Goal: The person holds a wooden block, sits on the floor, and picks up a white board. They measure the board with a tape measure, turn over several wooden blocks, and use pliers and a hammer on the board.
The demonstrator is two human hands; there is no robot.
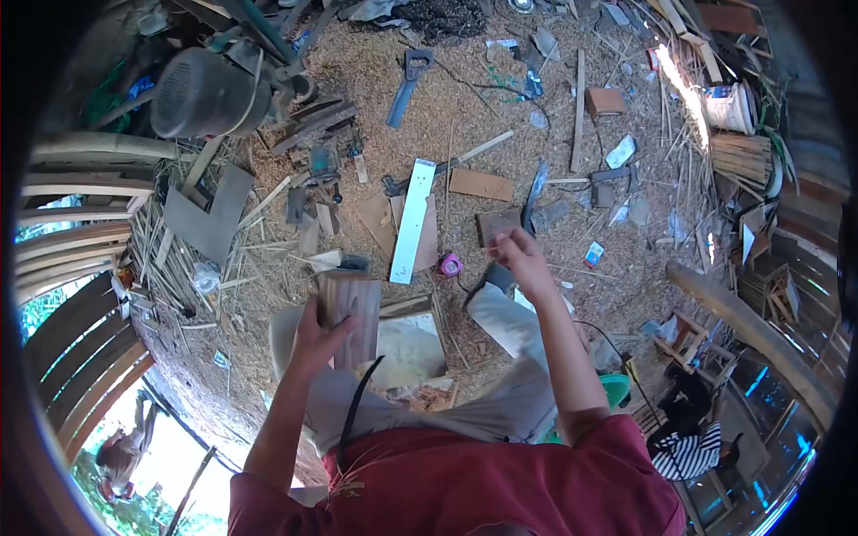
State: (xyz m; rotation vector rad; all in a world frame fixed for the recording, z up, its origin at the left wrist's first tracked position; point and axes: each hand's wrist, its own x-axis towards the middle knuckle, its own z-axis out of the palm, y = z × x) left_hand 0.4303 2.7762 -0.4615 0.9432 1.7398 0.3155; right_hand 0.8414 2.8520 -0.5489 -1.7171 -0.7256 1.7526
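Note:
My left hand (320, 338) is closed around a wooden block (357, 313) with visible grain, held upright over my left thigh. Out in front, my right hand (524, 261) has its thumb and fingers pinched together; whatever may be between them is too small to make out. Just beyond those fingertips lies a flat brown wooden piece (494, 223). Between my hands, on the ground, are a pink tape measure (450, 263) and a long white metal strip (414, 219) with small holes.
Wood shavings cover the ground. A handsaw (409, 87) lies far ahead, with a thin board (482, 184) nearer. A grey motor-like machine (201, 94) stands at left. One person (125, 451) is outside at lower left, another in a striped top (693, 451) at lower right.

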